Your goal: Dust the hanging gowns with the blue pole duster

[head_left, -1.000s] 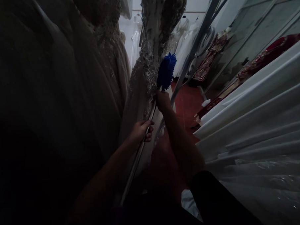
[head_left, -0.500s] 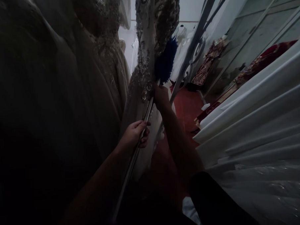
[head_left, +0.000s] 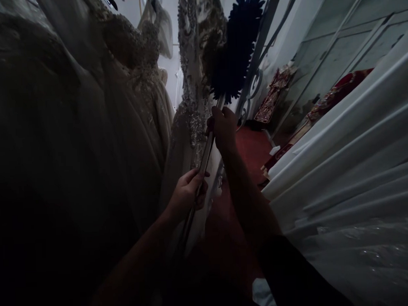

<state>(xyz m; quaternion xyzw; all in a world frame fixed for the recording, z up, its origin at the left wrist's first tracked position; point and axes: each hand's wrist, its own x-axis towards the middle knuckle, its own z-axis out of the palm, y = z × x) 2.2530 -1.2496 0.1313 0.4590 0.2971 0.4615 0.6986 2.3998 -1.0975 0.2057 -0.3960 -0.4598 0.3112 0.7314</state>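
Observation:
A duster with a fluffy dark blue head [head_left: 238, 47] and a thin metal pole is in both my hands. My right hand [head_left: 224, 127] is closed round the pole just below the head. Lower down, my left hand [head_left: 191, 191] wraps its fingers round the same pole. The duster's head is raised beside a beaded white gown [head_left: 191, 72] that hangs straight ahead; whether they touch I cannot tell. Another pale gown [head_left: 144, 97] with a beaded bodice hangs to the left. The pole's lower end is lost in shadow.
A grey metal frame with scrolls [head_left: 253, 78] rises just right of the duster. White pleated fabric [head_left: 346, 151] fills the right side. Dark red embroidered garments [head_left: 276, 93] stand farther back, near glass panels [head_left: 350, 34]. The floor [head_left: 252, 144] is red.
The blue head has come up and to the right, now showing larger and more fully. Both hands keep their hold on the pole, and the view has shifted slightly.

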